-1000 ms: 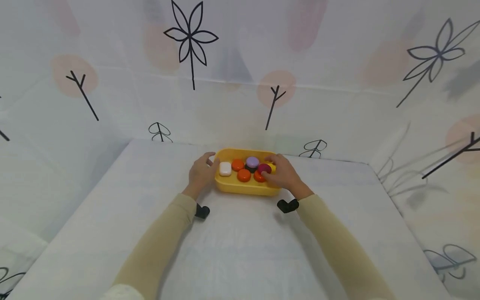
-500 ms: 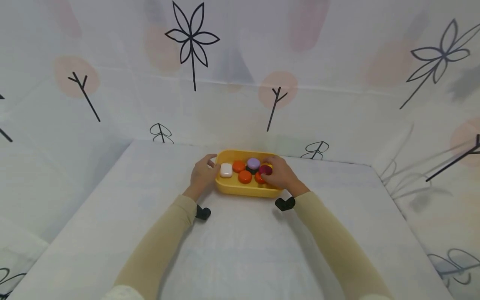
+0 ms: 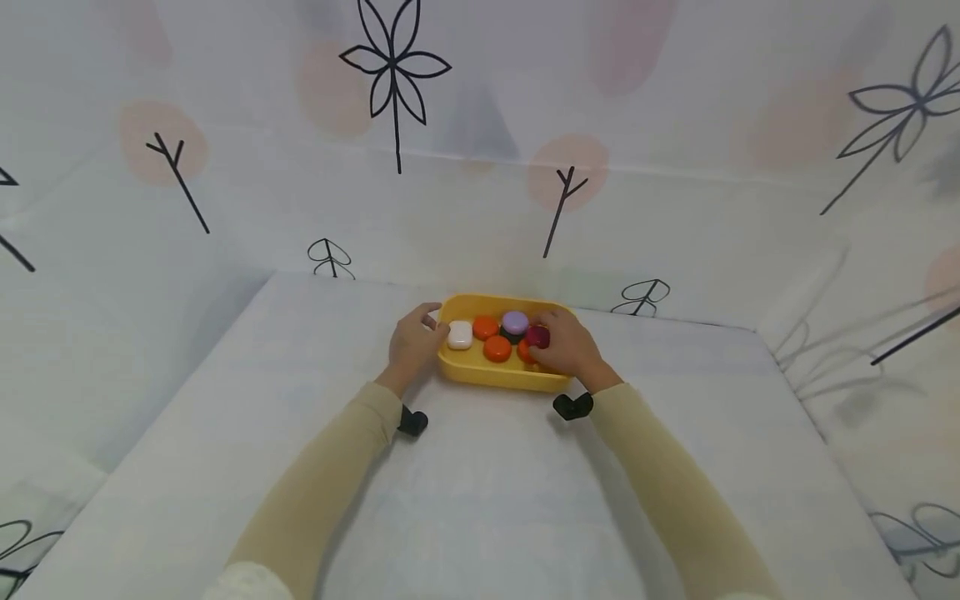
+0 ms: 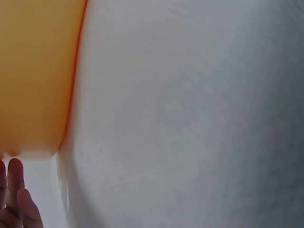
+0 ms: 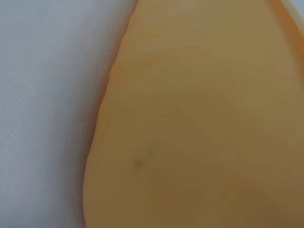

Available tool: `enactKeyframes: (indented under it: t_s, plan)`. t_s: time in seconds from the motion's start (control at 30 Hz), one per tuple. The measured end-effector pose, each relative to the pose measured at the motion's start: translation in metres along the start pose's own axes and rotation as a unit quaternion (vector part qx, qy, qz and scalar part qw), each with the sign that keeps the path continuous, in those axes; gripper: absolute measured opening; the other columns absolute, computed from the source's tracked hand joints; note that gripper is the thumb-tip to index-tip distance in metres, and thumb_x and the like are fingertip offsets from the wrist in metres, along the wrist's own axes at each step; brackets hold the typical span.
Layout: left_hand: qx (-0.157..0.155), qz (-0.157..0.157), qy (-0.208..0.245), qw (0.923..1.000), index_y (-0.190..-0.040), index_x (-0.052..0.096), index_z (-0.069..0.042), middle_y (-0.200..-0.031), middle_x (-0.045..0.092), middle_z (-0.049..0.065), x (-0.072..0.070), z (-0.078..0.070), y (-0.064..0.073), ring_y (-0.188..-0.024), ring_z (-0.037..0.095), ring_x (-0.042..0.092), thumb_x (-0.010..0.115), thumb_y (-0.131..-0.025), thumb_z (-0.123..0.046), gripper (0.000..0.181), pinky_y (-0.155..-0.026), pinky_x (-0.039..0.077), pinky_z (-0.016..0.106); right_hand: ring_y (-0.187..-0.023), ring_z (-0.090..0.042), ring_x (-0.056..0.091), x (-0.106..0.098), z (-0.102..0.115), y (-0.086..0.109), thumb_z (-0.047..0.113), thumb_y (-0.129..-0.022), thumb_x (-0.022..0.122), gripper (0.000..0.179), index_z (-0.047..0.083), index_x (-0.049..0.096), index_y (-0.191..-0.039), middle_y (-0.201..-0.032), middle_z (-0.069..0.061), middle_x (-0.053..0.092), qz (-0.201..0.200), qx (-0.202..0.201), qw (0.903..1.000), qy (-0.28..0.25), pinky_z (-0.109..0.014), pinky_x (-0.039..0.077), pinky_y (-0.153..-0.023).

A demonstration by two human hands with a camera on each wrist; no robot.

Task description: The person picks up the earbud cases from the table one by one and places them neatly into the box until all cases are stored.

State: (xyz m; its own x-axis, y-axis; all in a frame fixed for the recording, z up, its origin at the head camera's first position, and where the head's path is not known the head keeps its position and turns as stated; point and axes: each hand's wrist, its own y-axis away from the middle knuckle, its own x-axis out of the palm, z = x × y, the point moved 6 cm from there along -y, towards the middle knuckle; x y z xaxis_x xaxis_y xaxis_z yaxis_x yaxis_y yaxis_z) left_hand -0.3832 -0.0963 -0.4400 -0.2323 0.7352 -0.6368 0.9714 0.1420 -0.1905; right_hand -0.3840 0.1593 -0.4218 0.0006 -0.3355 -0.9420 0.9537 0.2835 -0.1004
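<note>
A yellow tray [image 3: 502, 380] with raised walls lies at the far middle of the table and holds several glossy pieces. My left hand [image 3: 411, 343] holds its left end, thumb at the rim; fingertips [image 4: 15, 171] meet the outer wall in the left wrist view. Over the right end, my right hand [image 3: 568, 343] grips a dark red round piece [image 3: 537, 336] between thumb and fingers. A lilac round piece [image 3: 515, 322] sits on a dark one [image 3: 513, 338]. Orange round pieces [image 3: 497, 348] and a white squarish piece [image 3: 460, 335] lie in the tray. The right wrist view shows mainly tray wall [image 5: 199, 118].
The table [image 3: 487, 483] has a white cover. Behind it hangs a patterned cloth backdrop [image 3: 465, 208], close to the tray's far side. Black wrist mounts [image 3: 573, 407] stick out under both wrists.
The whole scene has shifted slightly right in the head view. My right fingers have closed in further around the dark red piece, and a yellow piece beside it is now covered. The left hand keeps its place.
</note>
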Motion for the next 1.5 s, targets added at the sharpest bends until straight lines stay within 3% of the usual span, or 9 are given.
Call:
enactKeyframes:
  t_s: [0.23,0.5,0.9,1.5]
  plan:
    - [-0.009,0.003,0.002,0.9999,-0.117,0.053,-0.026,-0.08,0.054,-0.004,0.001,-0.003,0.0,-0.065,0.016,0.048,0.053,-0.074,-0.033,0.044,-0.053,0.038,0.026,-0.097,-0.022,0.045,-0.004,0.001,0.002,0.032,-0.073,0.061,0.043,0.016,0.053,-0.112,-0.114,-0.006,0.047,0.009,0.0,0.9998,0.016,-0.038,0.046,-0.08]
    - [0.006,0.008,0.009,0.9999,-0.118,0.052,-0.026,-0.079,0.053,-0.004,0.001,-0.009,0.0,-0.062,0.015,0.048,0.053,-0.075,-0.034,0.044,-0.052,0.038,0.026,-0.097,-0.023,0.045,-0.013,0.003,0.005,0.029,-0.075,0.062,0.044,0.013,0.052,-0.115,-0.111,-0.007,0.049,0.018,0.012,0.9997,-0.006,-0.04,0.044,-0.081]
    - [-0.014,0.023,0.006,0.9996,-0.118,0.05,-0.025,-0.082,0.054,-0.003,0.001,-0.008,0.001,-0.066,0.015,0.049,0.054,-0.074,-0.031,0.045,-0.055,0.039,0.026,-0.096,-0.022,0.045,-0.008,0.001,0.006,0.03,-0.075,0.063,0.04,0.014,0.053,-0.11,-0.107,-0.005,0.05,0.019,0.009,0.9992,-0.035,-0.038,0.045,-0.081]
    - [-0.02,0.02,0.0,0.9996,-0.118,0.051,-0.022,-0.09,0.056,-0.001,0.0,-0.007,0.003,-0.073,0.016,0.052,0.053,-0.075,-0.029,0.044,-0.058,0.041,0.026,-0.093,-0.021,0.048,-0.01,0.001,0.006,0.028,-0.074,0.066,0.037,0.014,0.054,-0.106,-0.103,-0.002,0.053,0.011,0.019,0.992,-0.124,-0.036,0.046,-0.08]
